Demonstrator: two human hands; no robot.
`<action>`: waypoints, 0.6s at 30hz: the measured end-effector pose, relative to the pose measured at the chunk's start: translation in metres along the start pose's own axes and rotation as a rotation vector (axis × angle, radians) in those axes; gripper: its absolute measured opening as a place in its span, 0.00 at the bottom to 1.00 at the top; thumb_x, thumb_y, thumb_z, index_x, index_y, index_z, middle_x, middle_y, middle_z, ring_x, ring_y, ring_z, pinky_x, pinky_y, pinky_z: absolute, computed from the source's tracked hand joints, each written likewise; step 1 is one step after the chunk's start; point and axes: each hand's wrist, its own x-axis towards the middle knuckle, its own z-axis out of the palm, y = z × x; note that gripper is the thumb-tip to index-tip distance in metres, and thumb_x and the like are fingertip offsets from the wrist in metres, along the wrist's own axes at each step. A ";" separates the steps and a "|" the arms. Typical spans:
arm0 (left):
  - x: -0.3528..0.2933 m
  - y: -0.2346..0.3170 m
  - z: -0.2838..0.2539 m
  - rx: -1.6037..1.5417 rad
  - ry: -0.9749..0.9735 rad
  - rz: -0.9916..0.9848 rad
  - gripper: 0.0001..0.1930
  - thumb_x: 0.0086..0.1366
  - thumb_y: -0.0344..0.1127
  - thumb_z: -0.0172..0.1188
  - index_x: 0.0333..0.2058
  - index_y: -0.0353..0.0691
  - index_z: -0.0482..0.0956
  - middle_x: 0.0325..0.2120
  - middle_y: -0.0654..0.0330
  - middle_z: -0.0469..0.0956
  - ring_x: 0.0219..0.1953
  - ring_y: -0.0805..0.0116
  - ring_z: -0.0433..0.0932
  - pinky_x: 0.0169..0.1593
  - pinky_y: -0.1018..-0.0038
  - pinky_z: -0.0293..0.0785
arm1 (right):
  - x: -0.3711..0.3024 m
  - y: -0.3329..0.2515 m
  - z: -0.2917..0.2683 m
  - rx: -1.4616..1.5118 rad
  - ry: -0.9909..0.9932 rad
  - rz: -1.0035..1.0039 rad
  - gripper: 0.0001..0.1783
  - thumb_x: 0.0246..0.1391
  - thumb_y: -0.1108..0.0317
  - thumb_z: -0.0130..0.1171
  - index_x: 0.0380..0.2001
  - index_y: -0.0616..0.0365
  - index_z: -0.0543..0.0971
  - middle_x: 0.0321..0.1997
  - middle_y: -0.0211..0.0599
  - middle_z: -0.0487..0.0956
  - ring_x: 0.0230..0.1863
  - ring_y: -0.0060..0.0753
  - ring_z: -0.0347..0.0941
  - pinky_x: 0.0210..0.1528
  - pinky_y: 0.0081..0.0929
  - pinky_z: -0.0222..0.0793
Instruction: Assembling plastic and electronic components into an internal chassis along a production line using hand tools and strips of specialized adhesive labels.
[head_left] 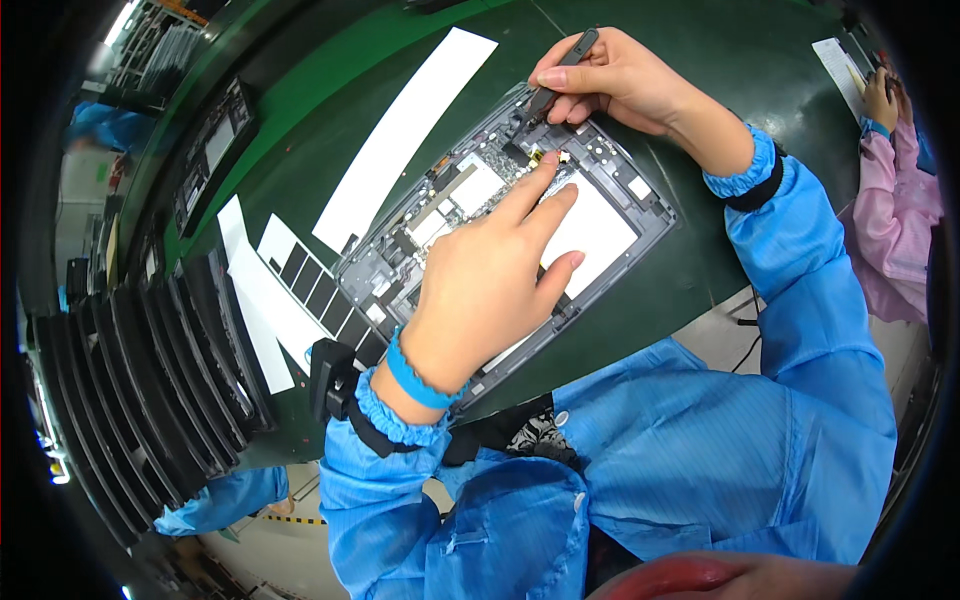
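Note:
An opened tablet-like device (652, 208) lies slanted on the green bench, its circuit board and a large white battery-like panel (598, 238) exposed. My left hand (490, 275) reaches across it from the lower left with fingers apart. Its index fingertip rests beside a small yellow piece (537, 158) near the board, and the hand covers part of the device's middle. At the device's far edge, my right hand (625, 85) pinches a slim black tweezers-like tool (572, 62). The tool slants down to the casing, where its tip is hard to make out.
White paper strips (400, 135) lie left of the device, near a sheet with black rectangles (312, 285). Black trays or casings (150, 380) stand in a row at far left. Another opened device (213, 150) sits beyond. A co-worker in pink (890, 220) is at the right.

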 end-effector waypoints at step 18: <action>0.000 0.007 0.007 0.162 0.152 -0.048 0.23 0.54 0.39 0.64 0.50 0.45 0.76 0.57 0.50 0.68 0.44 0.54 0.77 0.40 0.67 0.76 | 0.005 0.007 0.000 -0.011 0.095 0.005 0.13 0.56 0.67 0.61 0.39 0.68 0.78 0.35 0.43 0.80 0.36 0.28 0.81 0.36 0.13 0.78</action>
